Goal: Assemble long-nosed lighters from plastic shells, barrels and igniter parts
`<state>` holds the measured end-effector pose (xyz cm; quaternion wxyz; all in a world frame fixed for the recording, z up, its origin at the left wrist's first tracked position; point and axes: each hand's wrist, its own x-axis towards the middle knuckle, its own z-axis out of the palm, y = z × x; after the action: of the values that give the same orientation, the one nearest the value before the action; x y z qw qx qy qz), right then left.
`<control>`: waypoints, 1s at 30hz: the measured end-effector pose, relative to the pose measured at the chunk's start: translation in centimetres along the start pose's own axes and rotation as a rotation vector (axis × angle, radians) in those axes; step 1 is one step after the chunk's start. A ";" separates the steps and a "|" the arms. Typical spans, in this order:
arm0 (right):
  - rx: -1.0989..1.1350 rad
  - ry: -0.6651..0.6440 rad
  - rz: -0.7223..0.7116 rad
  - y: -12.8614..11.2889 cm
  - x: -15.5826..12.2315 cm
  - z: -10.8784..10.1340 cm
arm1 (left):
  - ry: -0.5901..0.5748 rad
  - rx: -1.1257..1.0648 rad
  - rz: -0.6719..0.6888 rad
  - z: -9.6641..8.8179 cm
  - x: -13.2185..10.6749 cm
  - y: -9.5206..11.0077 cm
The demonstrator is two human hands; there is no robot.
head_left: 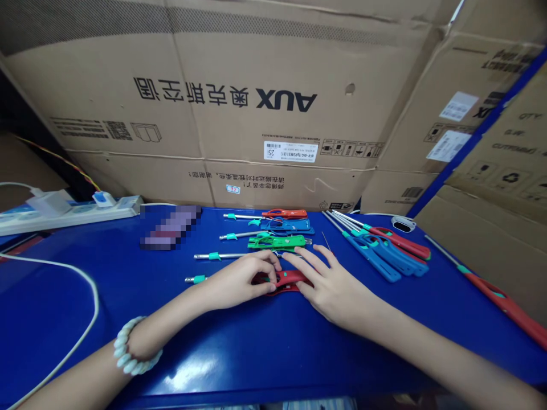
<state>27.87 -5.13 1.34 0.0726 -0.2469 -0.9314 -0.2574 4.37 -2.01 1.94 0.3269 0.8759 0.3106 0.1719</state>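
Observation:
A red lighter casing (290, 279) from a long-nosed gas lighter lies on the blue table in front of me. My left hand (245, 279) pinches its left part between thumb and fingers. Reaching in from the other side, my right hand (331, 285) has its fingers spread above the casing, and its thumb touches the right end. Just beyond, a metal lighter tube (226, 256) with a teal collar runs partly behind my fingers. Another teal-collared tube (196, 279) pokes out beyond my left wrist. Farther back are a green casing (280, 242), a blue casing (288, 225) and an orange-red casing (285, 214).
Several whole red and blue lighters (387, 250) lie at the right, with one red lighter (496, 293) by the edge. A power strip (85, 214) and white cable (92, 290) occupy the left. Behind stands a tall cardboard wall (239, 131). A pixelated purple object (171, 229) lies back left.

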 end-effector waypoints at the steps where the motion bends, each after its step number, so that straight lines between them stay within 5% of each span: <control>1: -0.020 0.005 -0.013 -0.2 0.0 0.0 | 0.001 0.021 0.000 0.1 0.0 0.1; 12: -0.109 -0.057 0.047 -2.5 -0.5 0.0 | -0.039 0.242 0.041 0.7 -0.1 0.5; 30: -0.095 -0.122 0.090 -2.8 -1.0 0.1 | -0.023 0.227 -0.001 -0.1 -0.1 0.2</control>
<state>27.33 -7.57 -0.21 0.0154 -0.3069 -0.9087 -0.2824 4.31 -2.18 2.11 0.2293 0.9090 0.3247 0.1255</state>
